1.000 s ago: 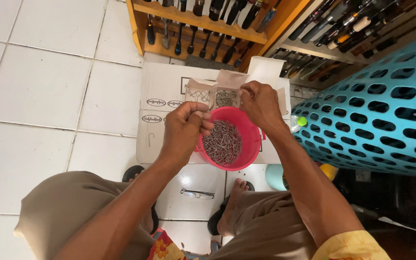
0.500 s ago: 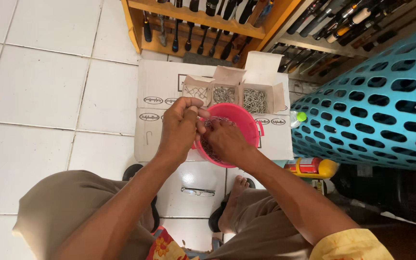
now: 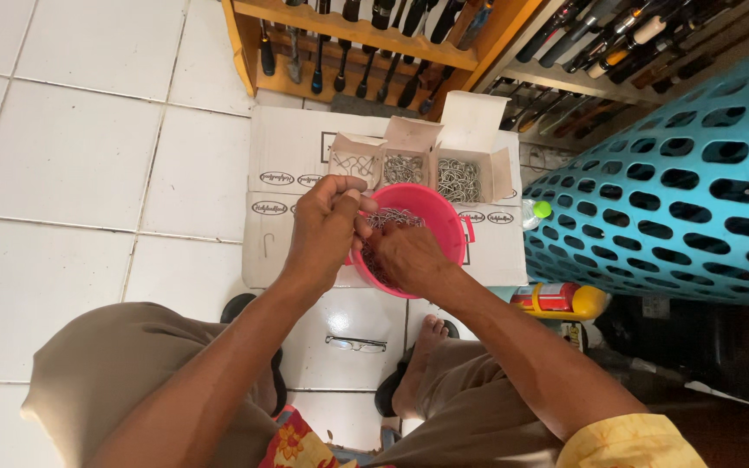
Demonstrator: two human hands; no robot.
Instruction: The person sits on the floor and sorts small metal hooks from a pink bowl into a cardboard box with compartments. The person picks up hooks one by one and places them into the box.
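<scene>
Hands (image 3: 366, 238) hiding pink bowl's (image 3: 444, 217) hooks (image 3: 392, 218)

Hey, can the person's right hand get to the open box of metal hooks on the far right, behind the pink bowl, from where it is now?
Probably yes. The right hand rests in the pink bowl, and the rightmost open box stands just beyond the bowl's far rim, flaps up, with nothing covering it.

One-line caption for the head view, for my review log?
Both hands, left and right, pick among small metal hooks in a pink bowl.
</scene>
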